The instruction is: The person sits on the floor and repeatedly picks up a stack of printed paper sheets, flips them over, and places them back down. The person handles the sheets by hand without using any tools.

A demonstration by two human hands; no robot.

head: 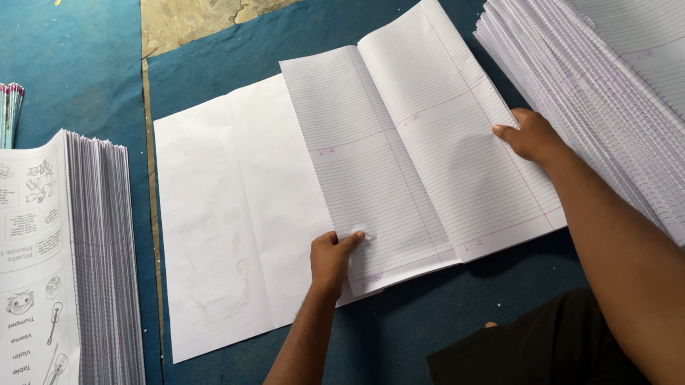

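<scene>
The ruled sheets [427, 148] lie folded open on the blue mat [399, 347], overlapping the right half of a blank white cover sheet [225, 223]. The left hand [332, 258] pinches the bundle's near left corner, thumb on top, fingers curled under. The right hand [531, 135] presses flat, fingers loosely bent, on the bundle's right edge, just beside the fanned pile of ruled paper [630, 96]. A good placement likely means sliding the bundle left until its centre crease meets the cover's fold, edges squared, both hands keeping the leaves from fanning. A printed stack [55, 281] stands well apart at left
</scene>
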